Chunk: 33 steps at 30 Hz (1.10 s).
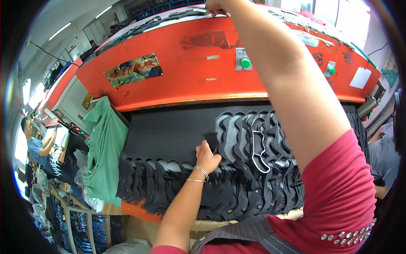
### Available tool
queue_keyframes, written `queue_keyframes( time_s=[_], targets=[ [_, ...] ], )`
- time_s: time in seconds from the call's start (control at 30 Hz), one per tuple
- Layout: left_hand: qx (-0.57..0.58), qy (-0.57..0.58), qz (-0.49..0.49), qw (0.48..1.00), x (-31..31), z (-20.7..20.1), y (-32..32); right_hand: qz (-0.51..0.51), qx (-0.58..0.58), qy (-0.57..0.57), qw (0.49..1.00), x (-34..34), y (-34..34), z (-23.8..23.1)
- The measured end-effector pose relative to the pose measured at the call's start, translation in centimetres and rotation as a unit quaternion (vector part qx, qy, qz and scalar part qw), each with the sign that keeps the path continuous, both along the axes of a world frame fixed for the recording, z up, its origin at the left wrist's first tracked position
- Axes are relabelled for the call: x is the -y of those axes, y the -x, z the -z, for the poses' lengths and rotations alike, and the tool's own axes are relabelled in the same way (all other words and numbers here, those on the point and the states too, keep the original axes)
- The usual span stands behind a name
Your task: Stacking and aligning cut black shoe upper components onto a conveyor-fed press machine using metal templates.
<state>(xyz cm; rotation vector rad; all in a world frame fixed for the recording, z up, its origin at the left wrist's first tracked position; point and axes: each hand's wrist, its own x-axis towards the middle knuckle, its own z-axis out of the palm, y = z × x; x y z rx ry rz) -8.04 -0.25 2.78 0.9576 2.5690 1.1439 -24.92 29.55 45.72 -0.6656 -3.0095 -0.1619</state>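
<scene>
Black flap: the small dark flap [210, 139] stands up at my left fingertips, at the border between the smooth black sheet [165, 127] and the wavy cut strips [230, 120]; I can't make out whether it is loose or part of the sheet.
Handling: I judge it light, soft and bendy, matt rather than slippery, likely to crease or stretch if tugged; a free edge or corner, pinched flat, looks the best hold.
Left hand: my left hand [207, 157] has its fingers curled and thumb apart, right against the flap; whether they pinch it or only touch it is hidden.
Right hand: my right hand [218, 7] reaches up to the top of the red press [182, 76], fingers bent beside dark and pale offcuts; the frame's upper edge cuts it, so I can't say what it grips.
Wavy frame: the white-edged frame [253, 146], apparently a rigid cutting die, lies on the strips, touched by neither hand; its sides seem the place to hold.
</scene>
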Motion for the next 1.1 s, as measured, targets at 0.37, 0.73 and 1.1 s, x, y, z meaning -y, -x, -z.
queue_keyframes(
  time_s=[0.37, 0.73, 1.1],
  targets=[
    [-0.073, 0.261, 0.021, 0.962, 0.3, -3.3, -0.3, -0.048, -0.413, 0.414, 0.809, 7.3, -32.5, 17.8],
    [0.257, -0.022, -0.043, 0.965, 4.1, -0.2, 5.7, 0.028, -0.104, 0.969, 0.221, 23.0, -36.8, 39.1],
    [0.365, -0.147, -0.038, 0.919, 4.9, -0.6, 5.1, 0.082, -0.042, 0.985, 0.145, 26.0, -33.7, 40.4]
  ],
)
